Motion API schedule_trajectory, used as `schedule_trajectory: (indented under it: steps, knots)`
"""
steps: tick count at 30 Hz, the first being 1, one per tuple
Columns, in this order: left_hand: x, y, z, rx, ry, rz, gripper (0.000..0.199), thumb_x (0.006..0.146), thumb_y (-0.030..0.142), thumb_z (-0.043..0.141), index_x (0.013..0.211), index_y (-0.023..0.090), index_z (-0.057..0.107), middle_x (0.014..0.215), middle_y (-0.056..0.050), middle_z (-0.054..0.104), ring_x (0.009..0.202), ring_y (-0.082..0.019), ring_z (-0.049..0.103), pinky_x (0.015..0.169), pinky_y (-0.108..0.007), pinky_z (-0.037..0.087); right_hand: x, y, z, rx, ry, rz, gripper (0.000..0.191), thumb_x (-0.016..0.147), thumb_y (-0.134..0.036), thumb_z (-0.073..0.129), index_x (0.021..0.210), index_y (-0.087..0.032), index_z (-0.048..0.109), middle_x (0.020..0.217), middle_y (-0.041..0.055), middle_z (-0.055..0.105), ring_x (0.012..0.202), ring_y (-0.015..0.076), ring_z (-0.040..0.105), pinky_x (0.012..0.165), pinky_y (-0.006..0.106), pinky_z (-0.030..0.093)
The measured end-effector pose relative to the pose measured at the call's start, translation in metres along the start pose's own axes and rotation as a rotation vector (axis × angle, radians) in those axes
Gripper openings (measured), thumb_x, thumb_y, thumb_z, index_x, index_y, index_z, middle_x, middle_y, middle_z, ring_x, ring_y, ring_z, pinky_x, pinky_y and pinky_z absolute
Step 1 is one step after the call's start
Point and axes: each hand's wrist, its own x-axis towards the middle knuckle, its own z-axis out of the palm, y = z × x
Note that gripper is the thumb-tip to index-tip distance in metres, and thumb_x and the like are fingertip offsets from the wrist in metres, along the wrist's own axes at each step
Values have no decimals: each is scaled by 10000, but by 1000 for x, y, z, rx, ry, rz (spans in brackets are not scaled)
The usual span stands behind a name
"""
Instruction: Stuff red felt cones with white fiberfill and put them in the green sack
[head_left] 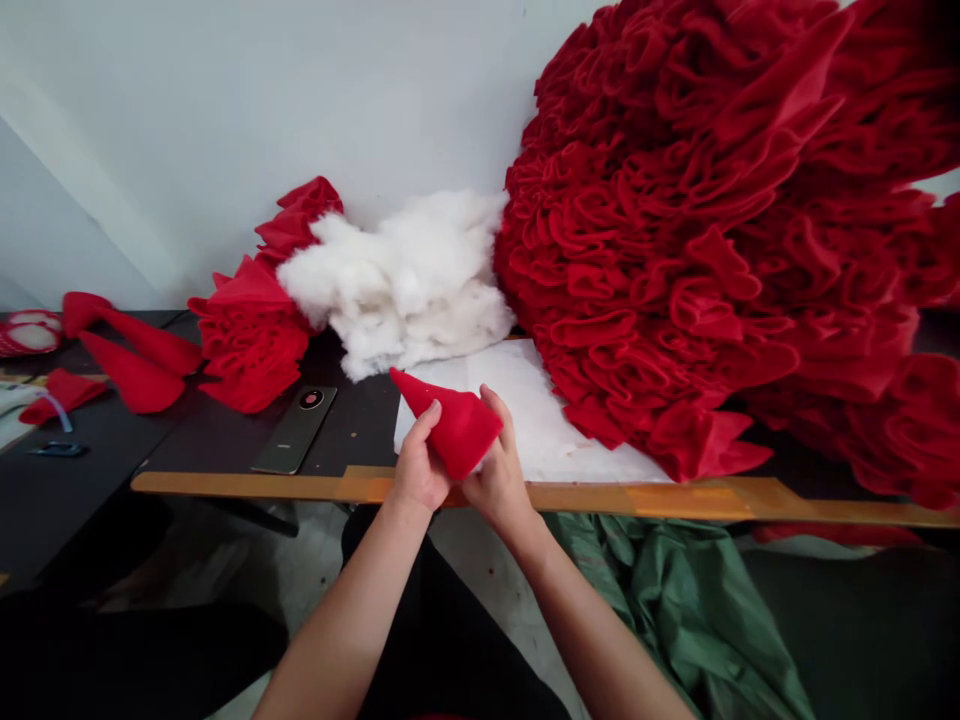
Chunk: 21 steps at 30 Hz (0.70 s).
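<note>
Head view: left hand (417,465) and right hand (498,468) both pressed around a red felt cone (457,425), held above the near wooden table edge (600,500), by a white paper sheet (559,420). Cone judged light, soft, easily crushed; best gripped at its wide base.

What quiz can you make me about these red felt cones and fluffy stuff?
1. True or false: the left hand and right hand both touch the red felt cone.
2. What white fluffy stuff lies beside the red ruffled heap?
3. Does the green cloth lie on the table or below its wooden edge?

Key: 1. True. 2. Stuffing. 3. Below the edge.
</note>
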Motion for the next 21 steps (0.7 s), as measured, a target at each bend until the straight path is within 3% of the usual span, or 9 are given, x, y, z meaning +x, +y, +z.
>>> schedule_trajectory:
  steps: [6, 11, 16, 21]
  knots:
    - [-5, 3, 1, 23, 5, -44, 219, 725, 320, 692, 832, 136, 641, 778, -44, 688, 687, -151, 654, 684, -246, 538, 9, -4, -5, 246, -136, 165, 454, 713, -139, 609, 1148, -238, 529, 1395, 94, 300, 1254, 290, 427, 1031, 444, 444]
    - [-5, 7, 3, -3, 23, -90, 187, 751, 299, 682, 811, 129, 632, 749, -43, 685, 648, -135, 647, 637, -215, 533, 7, -8, -7, 323, -127, 165, 436, 744, -116, 570, 1158, -240, 521, 1392, 90, 275, 1278, 270, 397, 1080, 448, 381]
    - [-3, 8, 4, -6, 5, -145, 166, 780, 286, 655, 802, 123, 629, 729, -47, 685, 626, -132, 648, 608, -203, 531, 6, -3, -4, 219, -150, 30, 499, 710, -70, 537, 1182, -228, 506, 1327, 113, 357, 1253, 287, 412, 1050, 475, 401]
    - [-7, 11, 9, -56, 5, -119, 144, 782, 269, 654, 809, 129, 629, 737, -34, 689, 621, -119, 645, 616, -196, 536, 5, 1, -5, 78, 12, -79, 625, 719, -75, 528, 1305, -254, 403, 1312, 123, 392, 1212, 298, 448, 989, 510, 451]
